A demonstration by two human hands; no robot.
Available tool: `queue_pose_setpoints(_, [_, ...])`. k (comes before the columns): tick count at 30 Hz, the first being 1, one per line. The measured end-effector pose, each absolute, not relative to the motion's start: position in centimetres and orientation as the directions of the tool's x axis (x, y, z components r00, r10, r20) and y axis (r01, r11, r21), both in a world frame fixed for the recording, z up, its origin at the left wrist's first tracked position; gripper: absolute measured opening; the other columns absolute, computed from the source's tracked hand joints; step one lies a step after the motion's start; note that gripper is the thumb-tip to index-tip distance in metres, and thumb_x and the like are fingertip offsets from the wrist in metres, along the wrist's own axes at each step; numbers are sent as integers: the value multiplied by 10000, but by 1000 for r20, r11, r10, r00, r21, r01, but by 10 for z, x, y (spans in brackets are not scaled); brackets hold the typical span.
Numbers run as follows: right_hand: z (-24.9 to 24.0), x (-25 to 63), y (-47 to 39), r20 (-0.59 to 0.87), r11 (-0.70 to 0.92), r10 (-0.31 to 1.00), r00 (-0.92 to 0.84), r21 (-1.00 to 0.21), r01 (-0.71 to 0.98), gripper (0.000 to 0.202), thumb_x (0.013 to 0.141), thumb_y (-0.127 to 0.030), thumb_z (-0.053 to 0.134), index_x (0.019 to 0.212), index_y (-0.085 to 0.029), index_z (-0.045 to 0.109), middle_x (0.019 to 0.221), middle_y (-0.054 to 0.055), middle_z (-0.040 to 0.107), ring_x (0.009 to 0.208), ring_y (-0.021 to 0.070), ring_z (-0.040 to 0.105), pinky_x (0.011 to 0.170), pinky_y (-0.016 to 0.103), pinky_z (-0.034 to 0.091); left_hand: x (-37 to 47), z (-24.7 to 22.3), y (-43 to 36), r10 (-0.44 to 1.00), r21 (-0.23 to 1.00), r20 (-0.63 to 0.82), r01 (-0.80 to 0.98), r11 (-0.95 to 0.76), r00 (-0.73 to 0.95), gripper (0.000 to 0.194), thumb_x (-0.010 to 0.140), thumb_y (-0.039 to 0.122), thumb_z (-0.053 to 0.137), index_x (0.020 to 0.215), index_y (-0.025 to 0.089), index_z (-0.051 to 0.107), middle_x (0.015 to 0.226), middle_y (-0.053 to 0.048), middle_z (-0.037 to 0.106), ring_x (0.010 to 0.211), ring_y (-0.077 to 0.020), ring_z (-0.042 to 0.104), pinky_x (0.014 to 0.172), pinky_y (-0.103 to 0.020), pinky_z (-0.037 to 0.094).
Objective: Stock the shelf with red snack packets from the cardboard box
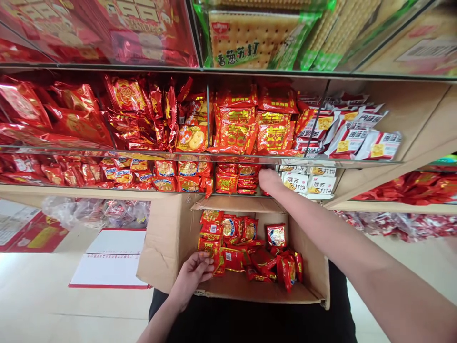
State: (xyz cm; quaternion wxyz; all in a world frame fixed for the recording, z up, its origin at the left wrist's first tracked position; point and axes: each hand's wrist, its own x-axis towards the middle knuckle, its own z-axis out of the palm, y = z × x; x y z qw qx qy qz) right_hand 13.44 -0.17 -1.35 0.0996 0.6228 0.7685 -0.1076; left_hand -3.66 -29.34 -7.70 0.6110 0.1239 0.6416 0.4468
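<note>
An open cardboard box rests on my lap, with several red-and-gold snack packets lying loose inside. At the left side of the box, my left hand has its thumb and fingers closed on a red snack packet. My right hand reaches into the lower shelf, between stacked red packets and white cracker packets. Its fingers are hidden behind the back of the hand, so what they touch does not show.
Shelf dividers separate rows of red packets and white packets above. Large cracker bags fill the top shelf. A white carton with red edges lies on the floor at left, near plastic-wrapped goods.
</note>
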Motion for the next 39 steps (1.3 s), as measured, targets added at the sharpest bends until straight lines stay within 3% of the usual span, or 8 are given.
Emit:
queue_pose_setpoints(17, [19, 181, -28, -31, 216, 975, -221, -114, 970, 280, 824, -237, 413, 1004, -144, 606, 921, 138, 649, 873, 262, 606, 712, 334, 444, -37, -88, -296, 699, 742, -666, -320, 589, -259, 375, 585, 417, 709, 835, 174, 571, 803, -34, 646, 694, -123, 604, 639, -241, 475])
queue_pose_setpoints(20, [28, 194, -42, -23, 163, 983, -182, -337, 927, 253, 822, -269, 443, 975, -152, 606, 860, 101, 652, 798, 215, 611, 669, 298, 451, -38, -80, -295, 716, 744, -664, -293, 601, -216, 376, 600, 416, 704, 857, 171, 580, 830, -50, 660, 714, -133, 606, 660, -248, 471])
queue_pose_setpoints(24, [40, 195, -96, -227, 15, 920, -320, -794, 607, 263, 825, -369, 450, 960, -188, 585, 693, 16, 617, 507, 112, 547, 445, 213, 411, -25, -47, -285, 799, 726, -602, -412, 550, 6, 413, 654, 402, 674, 997, 195, 573, 1005, -88, 651, 848, -188, 619, 799, -318, 459])
queue_pose_setpoints(28, [46, 175, -148, -235, 110, 737, -634, -883, 455, 215, 804, -347, 507, 933, -207, 608, 659, -16, 611, 489, 82, 536, 467, 194, 417, -1, -16, -269, 826, 549, -539, -674, 493, 166, 486, 677, 437, 642, 1114, 284, 496, 1128, -63, 596, 909, -236, 616, 738, -380, 501])
queue_pose_setpoints(30, [46, 170, -146, -147, 271, 699, -700, -851, 449, 202, 826, -329, 490, 923, -209, 620, 730, -4, 638, 617, 97, 587, 600, 220, 461, 8, -12, -265, 798, 566, -598, -665, 487, 76, 413, 664, 338, 679, 1043, 282, 524, 1020, -22, 629, 745, -169, 633, 560, -283, 513])
queue_pose_setpoints(32, [42, 169, -124, -106, 395, 771, -628, -694, 602, 239, 879, -294, 410, 941, -198, 620, 884, 30, 645, 798, 116, 601, 748, 251, 457, 10, -17, -265, 765, 603, -644, -629, 490, -21, 393, 635, 266, 709, 988, 260, 537, 936, 2, 637, 624, -117, 607, 458, -225, 484])
queue_pose_setpoints(35, [26, 165, -73, -188, 326, 892, -412, -364, 872, 251, 878, -146, 380, 972, -104, 609, 1008, 133, 596, 902, 166, 593, 792, 275, 443, 5, -27, -272, 727, 610, -682, -614, 501, -84, 412, 602, 277, 736, 957, 233, 531, 900, 7, 631, 616, -110, 605, 469, -230, 501])
queue_pose_setpoints(39, [-5, 146, -30, -265, 234, 918, -295, -236, 943, 266, 829, -27, 404, 1038, -10, 568, 1096, 218, 522, 934, 223, 592, 751, 288, 463, -1, -36, -283, 693, 611, -709, -602, 514, -127, 437, 589, 302, 746, 951, 222, 515, 879, 13, 625, 656, -115, 618, 500, -222, 503])
